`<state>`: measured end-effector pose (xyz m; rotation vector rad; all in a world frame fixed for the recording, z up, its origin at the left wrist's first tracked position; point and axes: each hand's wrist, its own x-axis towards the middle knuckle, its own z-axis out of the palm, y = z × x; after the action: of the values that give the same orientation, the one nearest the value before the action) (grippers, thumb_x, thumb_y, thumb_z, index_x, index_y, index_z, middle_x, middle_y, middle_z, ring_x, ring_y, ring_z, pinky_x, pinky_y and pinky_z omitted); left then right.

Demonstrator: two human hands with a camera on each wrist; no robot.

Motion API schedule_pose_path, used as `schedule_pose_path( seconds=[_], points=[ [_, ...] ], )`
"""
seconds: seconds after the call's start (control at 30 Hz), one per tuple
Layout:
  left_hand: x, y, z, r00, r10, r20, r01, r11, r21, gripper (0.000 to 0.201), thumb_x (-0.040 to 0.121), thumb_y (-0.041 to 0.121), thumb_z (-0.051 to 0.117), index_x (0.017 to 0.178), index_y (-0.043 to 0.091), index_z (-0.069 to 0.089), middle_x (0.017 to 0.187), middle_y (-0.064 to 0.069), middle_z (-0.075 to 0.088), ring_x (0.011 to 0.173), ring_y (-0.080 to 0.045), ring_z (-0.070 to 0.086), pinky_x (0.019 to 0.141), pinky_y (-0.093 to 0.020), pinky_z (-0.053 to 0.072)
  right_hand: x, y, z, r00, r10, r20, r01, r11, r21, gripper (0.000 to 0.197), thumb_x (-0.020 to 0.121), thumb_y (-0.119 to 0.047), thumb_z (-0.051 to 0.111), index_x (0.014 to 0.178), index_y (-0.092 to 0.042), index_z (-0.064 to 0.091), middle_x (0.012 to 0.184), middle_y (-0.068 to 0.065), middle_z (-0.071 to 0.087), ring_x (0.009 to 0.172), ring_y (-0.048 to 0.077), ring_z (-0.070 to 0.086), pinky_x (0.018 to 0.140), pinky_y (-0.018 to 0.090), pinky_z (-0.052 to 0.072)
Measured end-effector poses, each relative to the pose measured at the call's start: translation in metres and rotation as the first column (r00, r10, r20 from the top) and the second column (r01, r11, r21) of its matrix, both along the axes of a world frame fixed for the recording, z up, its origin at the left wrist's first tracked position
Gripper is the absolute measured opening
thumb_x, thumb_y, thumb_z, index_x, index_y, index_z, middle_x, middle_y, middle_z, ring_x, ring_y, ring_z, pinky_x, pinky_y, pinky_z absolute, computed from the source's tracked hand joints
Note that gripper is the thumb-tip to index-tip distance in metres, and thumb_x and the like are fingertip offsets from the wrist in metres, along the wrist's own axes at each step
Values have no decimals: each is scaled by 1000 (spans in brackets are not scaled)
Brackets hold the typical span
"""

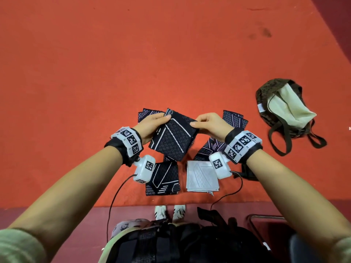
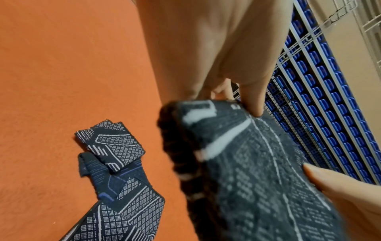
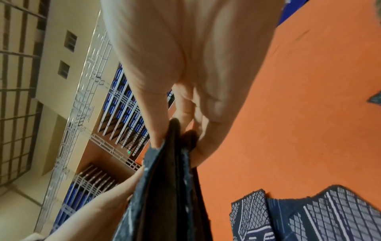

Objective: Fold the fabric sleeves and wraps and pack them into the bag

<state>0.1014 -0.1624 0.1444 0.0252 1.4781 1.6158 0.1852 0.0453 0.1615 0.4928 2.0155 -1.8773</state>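
A folded black fabric sleeve (image 1: 173,136) with white lines and dot patterns hangs in the air above the red table. My left hand (image 1: 152,124) grips its left edge, thumb on top. My right hand (image 1: 208,123) pinches its right edge between thumb and fingers. The left wrist view shows the held sleeve (image 2: 253,171) close up, and the right wrist view shows its folded layers (image 3: 164,187) edge-on. A folded black sleeve (image 1: 163,179) and a folded white sleeve (image 1: 201,176) lie near the table's front edge. The dark bag (image 1: 281,111) with a cream lining lies open at the right.
More dark patterned sleeves lie on the table (image 1: 133,54) under and behind my hands, one at the back left (image 1: 144,114), one at the back right (image 1: 234,118) and one below my right hand (image 1: 207,149). Cables run from the wrist cameras. A chair frame (image 1: 266,219) stands at the lower right.
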Motion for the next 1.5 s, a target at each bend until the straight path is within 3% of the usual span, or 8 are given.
schedule_pose_path(
  seconds=[0.27, 0.47, 0.7, 0.9, 1.0, 1.13, 1.4, 1.5],
  points=[
    [2, -5, -17, 936, 118, -331, -178, 971, -158, 26, 80, 14, 71, 69, 22, 49, 74, -14, 58, 70, -23, 57, 64, -32, 43, -10, -5, -27, 993, -114, 42, 75, 847, 526, 28, 77, -21, 75, 88, -15, 50, 85, 4, 62, 75, 18, 60, 78, 38, 54],
    [29, -2, -17, 704, -89, -705, -84, 975, -207, 31, 78, 5, 71, 70, 26, 50, 91, 8, 67, 88, -10, 63, 83, -25, 48, -9, -39, -16, 955, -128, 267, 185, 962, -199, 57, 96, -51, 39, 114, 1, 54, 100, 25, 66, 92, 36, 67, 84, 40, 56],
    [39, -21, -31, 509, -487, -710, 236, 872, -429, 55, 76, -10, 47, 117, 26, 61, 137, 15, 50, 128, 1, 42, 98, -22, 41, -5, -39, -26, 964, -158, 214, 184, 977, -108, 6, 93, -10, 55, 91, -13, 50, 96, 17, 58, 69, 17, 69, 67, 34, 58],
    [38, -27, -40, 792, -116, -599, -82, 953, -292, 33, 84, -8, 50, 110, 11, 59, 112, -1, 58, 104, -13, 55, 98, -31, 44, 12, -47, -37, 961, -176, 212, 212, 963, -166, 21, 92, 4, 47, 107, -4, 59, 102, 13, 64, 88, 23, 64, 81, 40, 56],
    [40, -42, -58, 984, 24, -174, -76, 952, -296, 46, 92, 30, 57, 132, 12, 43, 117, -3, 58, 103, -18, 59, 91, -34, 49, 22, -54, -35, 965, -128, 231, 197, 931, -307, 25, 92, 6, 45, 107, -6, 61, 104, 13, 66, 91, 25, 65, 83, 40, 57],
    [56, -59, -66, 942, 155, 298, -149, 988, -43, 36, 95, 34, 51, 121, 10, 56, 109, -9, 69, 92, -19, 70, 77, -37, 59, 28, -66, -42, 967, -28, 255, 114, 936, -332, 26, 92, 5, 45, 109, -5, 61, 106, 15, 68, 92, 27, 68, 83, 43, 57],
    [66, -75, -70, 971, 230, 64, -219, 965, -142, 11, 91, 10, 58, 95, 20, 60, 92, -5, 67, 73, -14, 69, 69, -34, 59, 39, -84, -68, 959, -48, 281, 38, 998, 41, 24, 89, -37, 61, 97, -15, 56, 94, 13, 69, 78, 28, 67, 81, 50, 54],
    [72, -79, -69, 976, 216, 21, -208, 959, -193, 5, 93, 26, 57, 97, 25, 61, 88, 1, 67, 71, -10, 65, 64, -28, 57, 46, -89, -73, 962, -60, 267, 29, 993, 117, 36, 90, -41, 58, 119, -20, 52, 82, 7, 65, 55, 18, 61, 50, 26, 55]
  ],
)
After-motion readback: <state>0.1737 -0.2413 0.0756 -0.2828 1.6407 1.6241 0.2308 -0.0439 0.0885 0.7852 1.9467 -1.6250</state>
